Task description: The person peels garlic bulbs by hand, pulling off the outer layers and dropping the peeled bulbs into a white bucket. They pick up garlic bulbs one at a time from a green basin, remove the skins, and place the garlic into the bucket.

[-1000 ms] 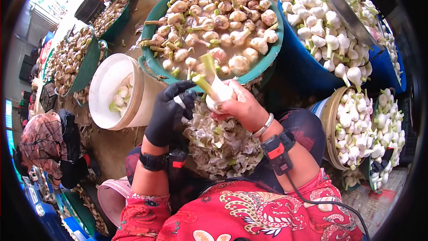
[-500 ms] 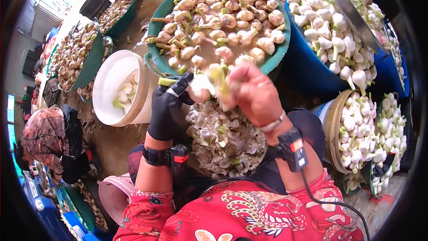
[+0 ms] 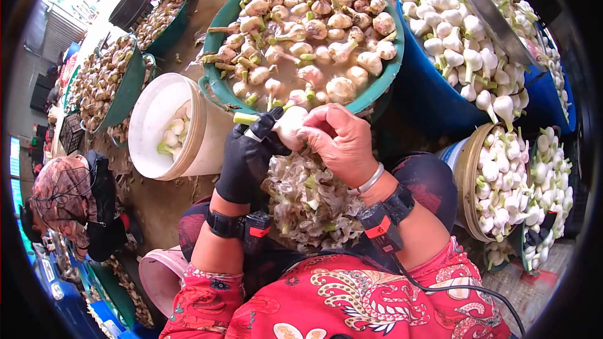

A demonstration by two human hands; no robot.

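My left hand [image 3: 245, 162], in a black glove, is closed around a white garlic bulb [image 3: 291, 128]; its cut green stem [image 3: 245, 118] pokes out to the left. The bare fingers of my right hand [image 3: 342, 144] are pinched against the bulb's right side. Whether a bit of skin is between those fingertips is hidden. Below both hands lies a heap of papery garlic peelings [image 3: 314, 204] in my lap. Just beyond them stands a green tub [image 3: 214, 78] of brownish water with unpeeled garlic bulbs [image 3: 311, 75] in it.
A white bucket [image 3: 210, 135] with a few peeled bulbs stands at left. Blue tub [image 3: 418, 97] and cream-rimmed bucket [image 3: 466, 182] at right hold white bulbs. A pink bucket [image 3: 164, 276] is near my left elbow. Another person [image 3: 72, 198] bends at far left, near tubs of garlic.
My right hand, blurred and pulling green-white skin away before, is now back against the bulb, and that strip is gone from its fingers. My left hand still grips the bulb.
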